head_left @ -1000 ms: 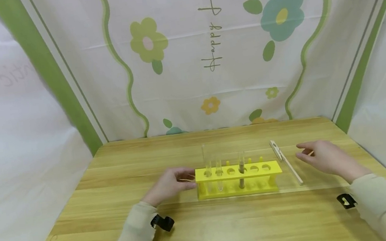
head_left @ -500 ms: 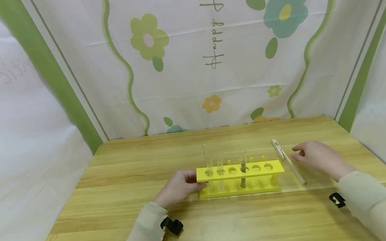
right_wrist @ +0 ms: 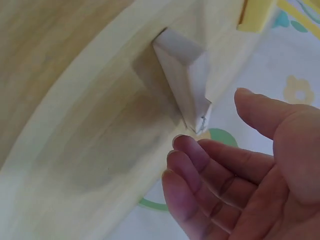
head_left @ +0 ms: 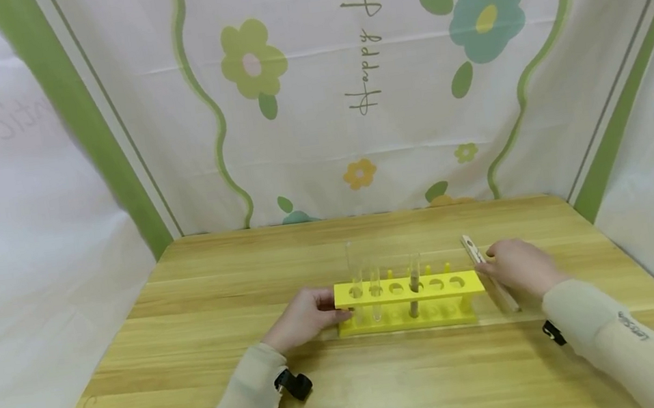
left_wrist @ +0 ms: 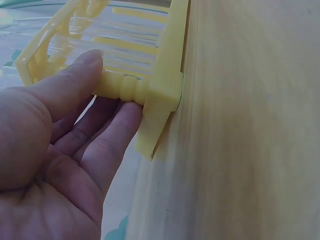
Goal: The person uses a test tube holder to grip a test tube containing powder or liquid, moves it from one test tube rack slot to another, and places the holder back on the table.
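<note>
A yellow test tube rack (head_left: 447, 292) stands on the wooden table. My left hand (head_left: 300, 319) grips its left end; in the left wrist view the thumb lies over the end post (left_wrist: 124, 87) and the fingers are on its other side. Two clear test tubes, a tall one (head_left: 352, 266) and a shorter one (head_left: 374, 277), stand in the leftmost holes. Another test tube (head_left: 413, 284), with dark grey contents, stands further right. Right of the rack lies a wooden test tube clamp (head_left: 470, 247). My right hand (head_left: 521, 268) is close to the clamp, fingers loosely bent and thumb apart.
Behind the rack the table (head_left: 247, 256) ends at a white curtain (head_left: 302, 111) with printed flowers. More white cloth hangs at the left and right sides. A black wrist strap piece (head_left: 293, 384) sticks out from the left sleeve.
My left hand has moved right and taken hold of the rack's left end. My right hand has moved left to the test tube clamp. The rack stays about where it was.
</note>
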Tool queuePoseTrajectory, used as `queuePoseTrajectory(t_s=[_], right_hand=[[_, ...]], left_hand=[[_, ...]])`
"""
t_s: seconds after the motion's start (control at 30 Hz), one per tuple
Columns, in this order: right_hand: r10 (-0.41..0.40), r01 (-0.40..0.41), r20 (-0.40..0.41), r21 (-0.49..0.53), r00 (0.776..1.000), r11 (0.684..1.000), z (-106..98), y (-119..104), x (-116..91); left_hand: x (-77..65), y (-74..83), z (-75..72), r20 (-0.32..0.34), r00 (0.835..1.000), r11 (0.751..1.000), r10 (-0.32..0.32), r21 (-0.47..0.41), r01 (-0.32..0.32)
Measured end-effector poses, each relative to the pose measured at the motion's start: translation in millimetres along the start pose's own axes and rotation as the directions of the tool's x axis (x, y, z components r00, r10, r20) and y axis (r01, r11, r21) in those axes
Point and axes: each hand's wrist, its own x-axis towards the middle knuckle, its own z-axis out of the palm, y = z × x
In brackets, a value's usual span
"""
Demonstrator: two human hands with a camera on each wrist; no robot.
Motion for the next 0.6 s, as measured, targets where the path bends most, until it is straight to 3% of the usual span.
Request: queuePoseTrajectory(t_s=[0.23, 0.4, 0.6], right_hand=[[0.043, -0.044, 0.039, 0.043, 0.998, 0.998, 4.2, -2.3, 10.5], [0.060, -0.061, 0.054, 0.014, 0.997, 0.998, 5.6, -3.3, 16.5], [0.049, -0.049, 0.018, -0.036, 0.999, 0.998, 8.8, -5.2, 21.4]], left_hand=[[0.5, -1.6, 0.1, 0.005, 1.000, 1.000, -0.010, -0.007, 0.010], [1.7, -2.1, 0.9, 0.012, 1.000, 1.000, -0.009, -0.004, 0.009], [3.0, -3.2, -0.2, 0.019, 1.000, 1.000, -0.002, 0.002, 0.002]])
